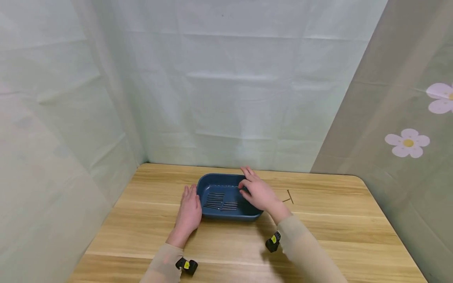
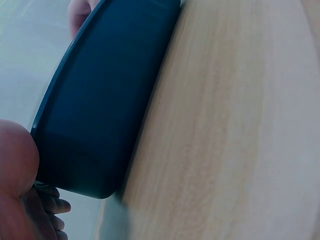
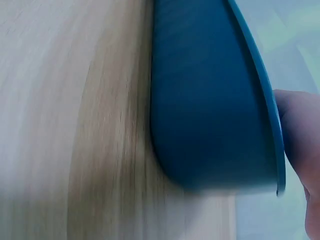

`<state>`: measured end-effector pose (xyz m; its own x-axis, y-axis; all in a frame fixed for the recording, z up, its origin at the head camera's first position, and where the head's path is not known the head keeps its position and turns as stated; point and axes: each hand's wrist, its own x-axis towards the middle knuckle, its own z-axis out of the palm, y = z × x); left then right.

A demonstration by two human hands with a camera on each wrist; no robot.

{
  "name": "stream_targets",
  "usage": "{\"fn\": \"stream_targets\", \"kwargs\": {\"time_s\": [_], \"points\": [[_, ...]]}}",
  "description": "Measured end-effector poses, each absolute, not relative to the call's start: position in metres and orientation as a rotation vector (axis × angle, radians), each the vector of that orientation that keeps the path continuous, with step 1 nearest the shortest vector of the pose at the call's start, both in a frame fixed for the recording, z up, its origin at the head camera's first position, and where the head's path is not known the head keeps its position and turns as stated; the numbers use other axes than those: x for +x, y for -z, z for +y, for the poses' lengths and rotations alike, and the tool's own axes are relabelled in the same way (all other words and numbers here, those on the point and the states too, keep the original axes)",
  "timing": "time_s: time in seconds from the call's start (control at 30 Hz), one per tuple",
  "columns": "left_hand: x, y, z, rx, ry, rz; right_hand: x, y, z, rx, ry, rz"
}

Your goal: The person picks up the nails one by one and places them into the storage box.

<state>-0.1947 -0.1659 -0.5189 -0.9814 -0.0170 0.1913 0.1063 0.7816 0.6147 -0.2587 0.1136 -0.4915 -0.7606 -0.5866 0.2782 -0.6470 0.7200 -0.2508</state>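
Note:
A dark blue rectangular tray (image 1: 230, 217) stands on the wooden table. Several thin dark nails lie inside it in two side-by-side groups, a left group (image 1: 214, 199) and a right group (image 1: 230, 206). My left hand (image 1: 189, 208) rests along the tray's left end, its fingers pointing away from me. Over the right end is my right hand (image 1: 260, 192), thumb and forefinger bent toward each other above the tray, the other fingers stretched toward the far rim. Whether anything sits between those fingertips cannot be seen. Both wrist views show mostly the tray's outer wall (image 2: 105, 100).
On the table (image 1: 329, 224), right of the tray, lie a long nail (image 1: 290, 196) and another thin nail (image 1: 286, 200), partly behind my right wrist. A pale cloth curtain (image 1: 226, 98) hangs behind the table's far edge, with more cloth at both sides.

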Motion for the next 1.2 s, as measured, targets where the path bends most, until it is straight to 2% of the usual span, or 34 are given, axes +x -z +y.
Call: {"fn": "stream_targets", "kwargs": {"time_s": [0.47,0.77,1.2], "points": [[-0.197,0.519,-0.167,-0.076,0.987,-2.810,-0.251,0.496,0.160,0.627,-0.819,-2.772],[-0.199,0.519,-0.170,-0.080,0.982,-2.814,-0.244,0.507,0.193,0.484,-0.941,-2.691],[-0.199,0.521,-0.172,-0.063,0.993,-2.809,-0.232,0.526,0.244,0.120,-0.967,-2.831]]}}
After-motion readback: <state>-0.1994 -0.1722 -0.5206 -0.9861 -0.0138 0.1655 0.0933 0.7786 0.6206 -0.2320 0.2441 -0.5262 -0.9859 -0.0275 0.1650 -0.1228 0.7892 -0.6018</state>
